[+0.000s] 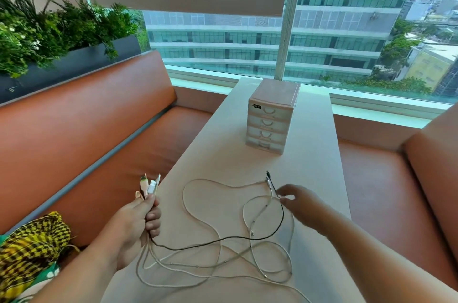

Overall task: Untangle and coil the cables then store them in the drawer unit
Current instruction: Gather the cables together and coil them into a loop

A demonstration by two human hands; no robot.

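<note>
A bundle of USB plugs is being gripped in the left hand, with the fingers curled tightly round the cable ends just off the left edge of the pale table. From that fist several white cables and one black cable are being trailed over the near part of the tabletop in loose, crossing loops, uncoiled. The right hand is being held at the cables' far ends, beside the black cable's small plug. Its fingertips are blurred, so it cannot be told whether anything is being pinched. The small drawer unit is being left farther back on the table, well apart from the cables, with its drawers apparently pushed in. An orange bench is being occupied at its near end by a yellow-and-black cloth.
</note>
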